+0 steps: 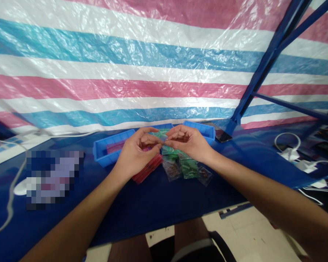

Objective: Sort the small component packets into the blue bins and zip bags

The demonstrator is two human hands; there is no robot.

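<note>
My left hand [136, 151] and my right hand [190, 142] meet over the table, thumbs and fingers pinched toward each other. Between the fingertips is a small clear plastic bag [163, 138], held at both sides; its contents are too small to make out. Beneath my left hand lies a stack of red packets [149, 169]. Green packets [190, 167] lie in a pile below my right hand. Around them are clear bags with brownish contents [171, 169]. Behind my hands stand a blue bin [104, 149] at left, partly covered, and another blue bin [206, 128] at right.
A dark phone [224, 137] lies right of the bins. White chargers and cables [306, 165] sit farther right. A pixelated item [53, 178] and a white rounded object [20, 187] are at left. A striped tarp [125, 87] and a blue metal post [258, 78] rise behind.
</note>
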